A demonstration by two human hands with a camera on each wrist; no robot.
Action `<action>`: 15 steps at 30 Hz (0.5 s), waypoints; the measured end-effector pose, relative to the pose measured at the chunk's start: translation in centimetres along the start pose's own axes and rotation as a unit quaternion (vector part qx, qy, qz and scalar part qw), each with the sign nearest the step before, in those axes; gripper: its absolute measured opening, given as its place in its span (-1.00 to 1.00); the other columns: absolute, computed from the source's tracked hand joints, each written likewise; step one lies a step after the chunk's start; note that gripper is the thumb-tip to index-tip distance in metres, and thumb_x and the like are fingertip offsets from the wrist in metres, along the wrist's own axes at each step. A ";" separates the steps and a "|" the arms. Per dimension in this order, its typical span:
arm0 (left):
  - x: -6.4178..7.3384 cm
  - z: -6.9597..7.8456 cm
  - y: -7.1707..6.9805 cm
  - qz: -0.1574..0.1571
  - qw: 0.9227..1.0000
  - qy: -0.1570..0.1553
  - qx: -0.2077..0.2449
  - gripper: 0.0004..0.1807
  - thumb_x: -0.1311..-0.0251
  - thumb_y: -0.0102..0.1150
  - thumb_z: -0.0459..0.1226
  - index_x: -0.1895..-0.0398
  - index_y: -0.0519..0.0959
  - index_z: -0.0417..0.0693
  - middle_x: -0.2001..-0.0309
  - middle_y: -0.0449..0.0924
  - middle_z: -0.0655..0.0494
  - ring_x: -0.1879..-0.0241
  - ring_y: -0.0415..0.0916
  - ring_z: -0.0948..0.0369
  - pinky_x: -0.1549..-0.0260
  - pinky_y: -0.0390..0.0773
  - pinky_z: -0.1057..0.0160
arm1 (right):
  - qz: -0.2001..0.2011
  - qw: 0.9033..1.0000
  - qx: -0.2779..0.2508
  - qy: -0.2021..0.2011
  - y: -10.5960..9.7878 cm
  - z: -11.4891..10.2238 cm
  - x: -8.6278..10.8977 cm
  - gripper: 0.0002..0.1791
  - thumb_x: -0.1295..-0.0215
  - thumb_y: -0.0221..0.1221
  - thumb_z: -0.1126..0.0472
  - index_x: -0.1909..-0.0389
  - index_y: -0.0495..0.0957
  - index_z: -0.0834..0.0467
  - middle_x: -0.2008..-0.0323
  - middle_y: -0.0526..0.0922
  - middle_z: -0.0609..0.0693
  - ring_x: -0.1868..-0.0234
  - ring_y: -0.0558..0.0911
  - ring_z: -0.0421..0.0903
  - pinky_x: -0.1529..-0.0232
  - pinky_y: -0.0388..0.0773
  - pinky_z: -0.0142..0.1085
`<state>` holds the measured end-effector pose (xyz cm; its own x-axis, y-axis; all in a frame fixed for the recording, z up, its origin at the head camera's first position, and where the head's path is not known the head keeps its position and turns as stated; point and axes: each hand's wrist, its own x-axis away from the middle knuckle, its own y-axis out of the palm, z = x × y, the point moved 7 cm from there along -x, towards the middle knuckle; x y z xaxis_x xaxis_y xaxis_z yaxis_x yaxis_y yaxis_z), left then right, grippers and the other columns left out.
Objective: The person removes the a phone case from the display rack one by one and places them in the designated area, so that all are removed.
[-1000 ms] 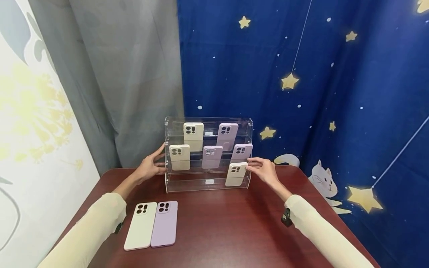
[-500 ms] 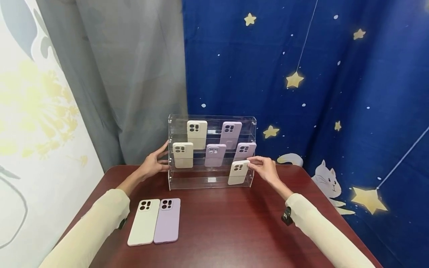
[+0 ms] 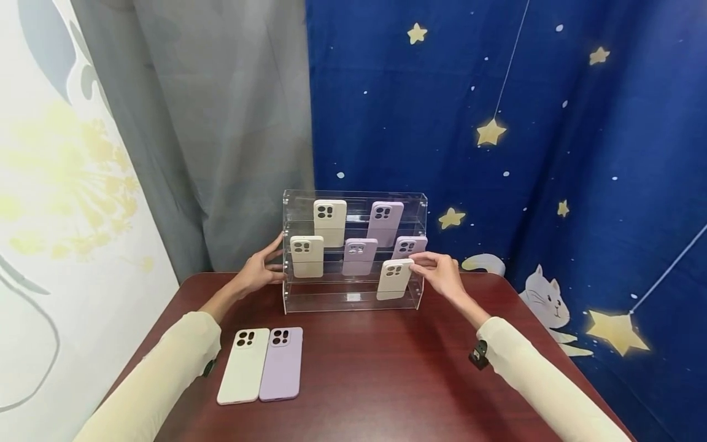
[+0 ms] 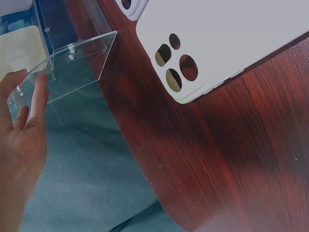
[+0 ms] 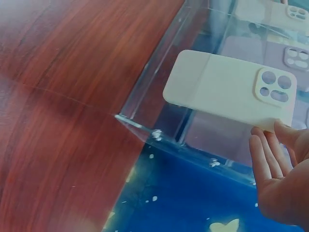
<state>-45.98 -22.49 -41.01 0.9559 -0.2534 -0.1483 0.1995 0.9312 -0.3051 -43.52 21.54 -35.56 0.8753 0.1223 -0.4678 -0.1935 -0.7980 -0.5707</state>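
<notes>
My right hand [image 3: 444, 276] pinches a cream phone case [image 3: 393, 283] by its upper right corner, thumb in front and fingers behind. That case stands tilted at the right end of the lowest tier of a clear acrylic display rack [image 3: 326, 302]; its lower part shows through the front lip. In the right wrist view the held case [image 5: 217, 87] overlaps a lilac one behind it. My left hand [image 3: 256, 272] touches the rack's left side panel with extended fingers. In the left wrist view these fingers [image 4: 38, 99] lie against the clear panel.
Higher tiers bear cream cases [image 3: 307, 265] and lilac cases [image 3: 359, 264]. On the reddish-brown table [image 3: 364, 368], a cream case [image 3: 243, 371] and a lilac case [image 3: 282, 371] lie side by side at front left. Grey and blue curtains [image 3: 386, 135] hang behind.
My right hand has raised the cream phone case slightly against the rack's lowest tier. My left hand stays at the rack's side. The head view has shifted a little.
</notes>
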 end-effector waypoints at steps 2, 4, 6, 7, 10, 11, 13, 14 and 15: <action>0.0 0.0 0.1 -0.001 1.000 0.003 -0.003 0.28 -0.16 0.26 -0.70 -0.70 -0.14 0.47 -0.60 0.00 -0.35 -0.33 0.43 -0.32 0.05 0.76 0.08 | -0.003 1.000 -0.001 -0.001 -0.1 -0.4 -0.1 -0.72 -0.24 0.48 0.21 0.03 0.80 0.16 0.14 0.82 0.09 0.12 0.82 0.02 0.15 0.78 -0.25; -0.1 0.0 0.1 0.002 1.000 0.002 -0.004 0.29 -0.15 0.27 -0.70 -0.70 -0.14 0.47 -0.60 0.01 -0.35 -0.32 0.43 -0.32 0.05 0.76 0.07 | -0.002 1.000 0.000 -0.003 -0.2 -0.9 -0.2 -0.72 -0.25 0.48 0.19 0.03 0.80 0.15 0.14 0.83 0.07 0.12 0.82 0.00 0.14 0.78 -0.24; 0.0 -0.1 0.2 0.002 1.000 0.001 -0.007 0.28 -0.16 0.27 -0.70 -0.70 -0.14 0.47 -0.60 0.01 -0.35 -0.32 0.44 -0.32 0.04 0.75 0.07 | 0.000 1.000 0.001 -0.008 -0.2 -1.6 -0.3 -0.72 -0.25 0.48 0.18 0.03 0.80 0.14 0.14 0.83 0.07 0.12 0.82 -0.01 0.14 0.78 -0.23; 0.0 -0.1 0.2 0.002 1.000 0.000 -0.007 0.28 -0.16 0.27 -0.70 -0.70 -0.14 0.47 -0.60 0.01 -0.35 -0.32 0.43 -0.32 0.03 0.75 0.06 | 0.000 1.000 0.002 -0.013 -0.2 -2.0 -0.3 -0.72 -0.26 0.47 0.19 0.03 0.80 0.16 0.14 0.83 0.08 0.12 0.82 0.00 0.14 0.78 -0.23; 0.1 -0.1 0.2 0.001 1.000 -0.003 -0.008 0.28 -0.16 0.27 -0.69 -0.70 -0.15 0.48 -0.61 0.00 -0.34 -0.33 0.43 -0.31 0.02 0.75 0.05 | 0.002 1.000 -0.003 -0.019 -0.2 -3.0 -0.4 -0.72 -0.25 0.48 0.19 0.03 0.80 0.16 0.15 0.83 0.09 0.13 0.82 0.01 0.15 0.78 -0.24; 0.1 -0.2 0.2 0.002 1.000 -0.005 -0.008 0.28 -0.16 0.26 -0.70 -0.69 -0.13 0.50 -0.61 0.00 -0.33 -0.33 0.44 -0.30 0.03 0.75 0.05 | 0.001 1.000 -0.004 -0.021 -0.2 -3.4 -0.4 -0.71 -0.25 0.47 0.19 0.03 0.80 0.17 0.15 0.83 0.09 0.13 0.82 0.00 0.16 0.78 -0.24; 0.1 -0.1 0.1 0.001 1.000 -0.003 -0.005 0.29 -0.15 0.26 -0.71 -0.69 -0.13 0.50 -0.61 0.01 -0.33 -0.33 0.44 -0.30 0.02 0.75 0.04 | -0.001 1.000 -0.005 -0.021 -0.2 -4.0 -0.5 -0.71 -0.25 0.48 0.18 0.03 0.80 0.15 0.15 0.83 0.08 0.13 0.82 -0.01 0.18 0.78 -0.25; 0.0 -0.1 0.1 0.001 1.000 0.001 -0.004 0.29 -0.15 0.26 -0.71 -0.69 -0.13 0.49 -0.61 0.01 -0.33 -0.32 0.44 -0.30 0.02 0.75 0.03 | -0.001 1.000 -0.004 -0.023 -0.1 -4.2 -0.6 -0.71 -0.25 0.48 0.17 0.03 0.80 0.15 0.15 0.83 0.08 0.13 0.82 -0.01 0.18 0.78 -0.26; 0.0 0.0 0.1 -0.001 1.000 0.005 -0.004 0.29 -0.15 0.25 -0.71 -0.70 -0.14 0.48 -0.61 0.00 -0.34 -0.32 0.44 -0.32 0.02 0.74 0.01 | -0.002 1.000 -0.003 -0.024 -0.1 -4.4 -0.6 -0.71 -0.26 0.48 0.17 0.03 0.80 0.15 0.15 0.83 0.07 0.12 0.82 -0.01 0.18 0.78 -0.27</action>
<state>-45.95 -22.38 -41.04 0.9532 -0.2581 -0.1577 0.1999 0.9288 -0.3120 -42.09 18.91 -32.24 0.8541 0.1534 -0.4969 -0.1867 -0.8014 -0.5683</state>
